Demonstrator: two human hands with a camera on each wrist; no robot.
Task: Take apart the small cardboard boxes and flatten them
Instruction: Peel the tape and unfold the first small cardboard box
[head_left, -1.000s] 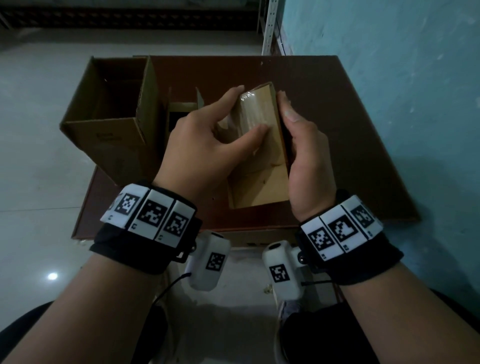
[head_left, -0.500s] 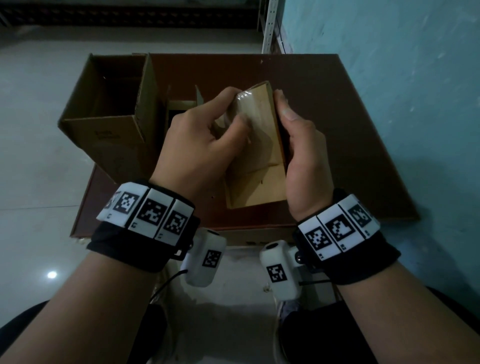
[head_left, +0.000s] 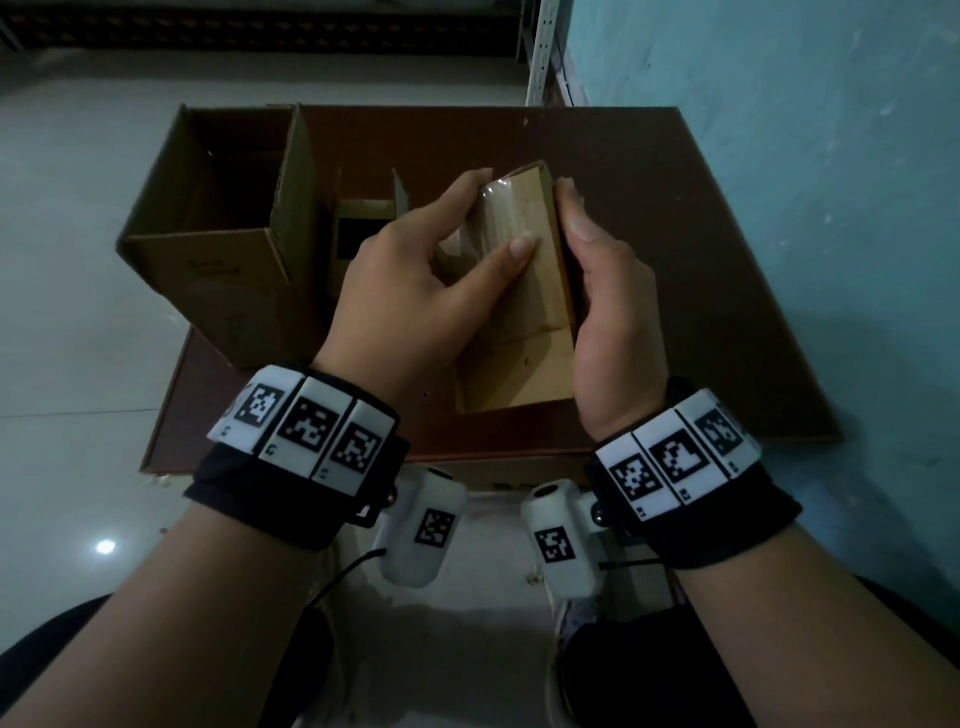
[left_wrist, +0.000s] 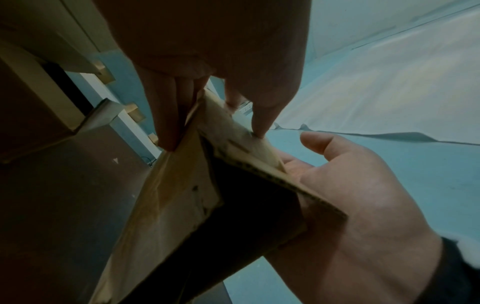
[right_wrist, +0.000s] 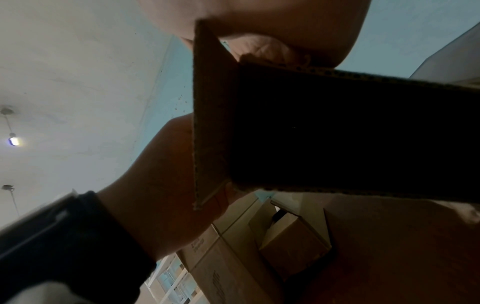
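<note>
The small cardboard box (head_left: 524, 291) sat above the brown table (head_left: 675, 260), held between your hands. Your left hand (head_left: 410, 291) pinched its taped top flap, thumb on top. Your right hand (head_left: 608, 312) clasped its right side. A larger open box (head_left: 234, 249) stood left.

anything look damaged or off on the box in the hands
Only the tape stands out: a wrinkled clear strip on the held box, under the left hand's thumb. The right hand grips the other side. No tears show.
</note>
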